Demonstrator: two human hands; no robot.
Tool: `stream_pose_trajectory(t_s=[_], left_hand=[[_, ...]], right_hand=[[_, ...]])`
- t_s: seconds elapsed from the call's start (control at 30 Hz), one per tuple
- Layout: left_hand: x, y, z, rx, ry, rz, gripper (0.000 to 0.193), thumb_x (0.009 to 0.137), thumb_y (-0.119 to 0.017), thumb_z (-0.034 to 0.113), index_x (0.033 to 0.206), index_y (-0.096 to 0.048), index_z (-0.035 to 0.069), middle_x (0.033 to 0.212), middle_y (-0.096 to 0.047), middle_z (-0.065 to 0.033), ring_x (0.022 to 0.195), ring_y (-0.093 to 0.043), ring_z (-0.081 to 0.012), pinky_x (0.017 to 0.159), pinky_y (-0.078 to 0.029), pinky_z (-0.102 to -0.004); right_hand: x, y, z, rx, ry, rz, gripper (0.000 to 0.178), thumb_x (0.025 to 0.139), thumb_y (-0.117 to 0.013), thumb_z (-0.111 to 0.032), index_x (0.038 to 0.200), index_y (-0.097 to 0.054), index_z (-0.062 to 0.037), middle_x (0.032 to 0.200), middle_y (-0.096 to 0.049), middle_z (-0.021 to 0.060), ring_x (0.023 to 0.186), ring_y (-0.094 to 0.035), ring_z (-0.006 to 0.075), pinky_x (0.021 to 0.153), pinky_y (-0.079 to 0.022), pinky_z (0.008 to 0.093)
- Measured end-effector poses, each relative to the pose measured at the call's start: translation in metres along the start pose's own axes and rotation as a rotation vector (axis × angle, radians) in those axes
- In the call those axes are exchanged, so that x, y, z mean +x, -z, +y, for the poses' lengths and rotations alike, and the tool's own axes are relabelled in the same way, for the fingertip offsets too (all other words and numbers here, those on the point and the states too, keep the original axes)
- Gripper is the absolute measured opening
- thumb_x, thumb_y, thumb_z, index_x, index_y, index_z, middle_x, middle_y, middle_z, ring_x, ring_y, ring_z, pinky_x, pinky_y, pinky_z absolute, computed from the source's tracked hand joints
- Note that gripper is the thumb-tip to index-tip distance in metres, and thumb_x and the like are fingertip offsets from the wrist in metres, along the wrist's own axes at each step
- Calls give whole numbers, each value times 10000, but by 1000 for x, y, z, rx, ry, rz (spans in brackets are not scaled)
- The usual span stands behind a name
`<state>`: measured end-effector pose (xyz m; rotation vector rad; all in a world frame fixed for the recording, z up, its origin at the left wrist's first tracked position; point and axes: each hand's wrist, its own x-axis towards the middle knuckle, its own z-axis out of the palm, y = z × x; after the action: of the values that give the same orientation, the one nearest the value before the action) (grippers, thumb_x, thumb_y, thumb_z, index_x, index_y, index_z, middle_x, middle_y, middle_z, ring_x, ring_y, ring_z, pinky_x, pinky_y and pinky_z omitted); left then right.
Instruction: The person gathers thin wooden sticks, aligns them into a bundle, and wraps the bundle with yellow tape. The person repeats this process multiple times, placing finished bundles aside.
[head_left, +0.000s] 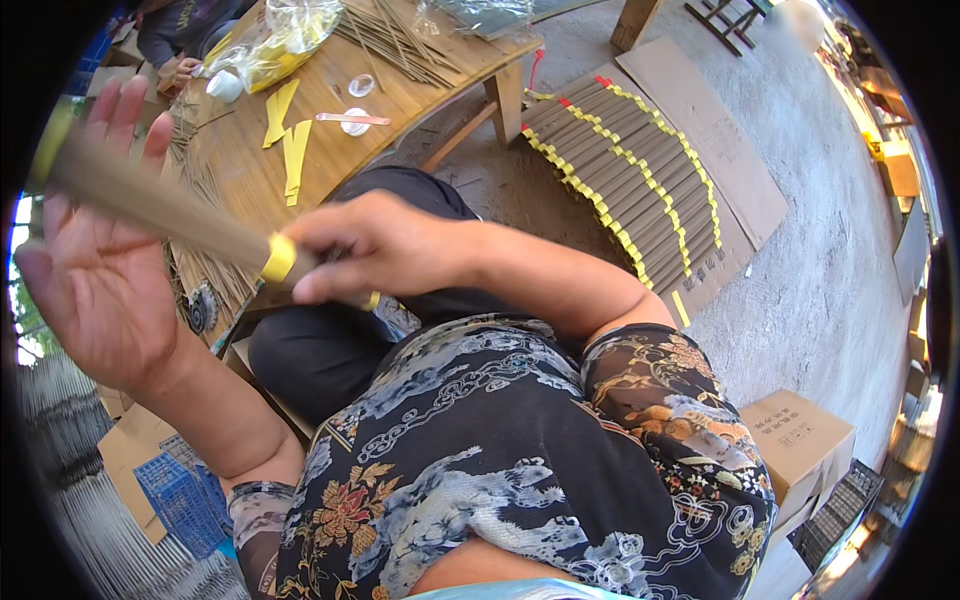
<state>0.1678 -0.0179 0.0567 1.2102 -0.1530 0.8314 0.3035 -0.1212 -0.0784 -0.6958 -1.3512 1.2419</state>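
My right hand grips one end of a bundle of thin brown sticks, bound with yellow paper bands. The bundle slants up to the left, its far end blurred by motion. Behind that end, my left hand is raised with the palm up and fingers spread, holding nothing; whether the bundle touches it I cannot tell. Beyond my hands, yellow paper strips lie on the wooden table. Near them, a flat pinkish stick rests across a small white tub. Loose brown sticks are piled at the back.
Banded bundles lie in a row on flattened cardboard on the floor at right. A plastic bag and white cup stand on the table, near another person's hand. A carton and blue crate flank me.
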Motion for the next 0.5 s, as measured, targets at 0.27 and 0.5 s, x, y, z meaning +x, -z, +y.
stream_pose_trajectory(t_s=[0.27, 0.5], left_hand=[[-13, 57, -43, 413, 296, 385, 434, 921, -398, 106, 1302, -241, -34, 1255, -389, -301, 1130, -470, -344, 951, -407, -410], [-65, 131, -28, 591, 430, 781, 472, 899, -455, 78, 1303, -239, -34, 1206, -453, -268, 1040, -542, -288, 886, -468, -363]], right_hand=[[-125, 175, 52, -29, -9, 1090, 230, 792, -651, -134, 970, -576, -9, 864, -613, 37, 754, -579, 118, 688, -481, 246], [-241, 301, 204, -50, -735, 1549, 292, 728, -721, -238, 837, -604, 6, 738, -588, 57, 585, -532, 132, 490, -490, 248]])
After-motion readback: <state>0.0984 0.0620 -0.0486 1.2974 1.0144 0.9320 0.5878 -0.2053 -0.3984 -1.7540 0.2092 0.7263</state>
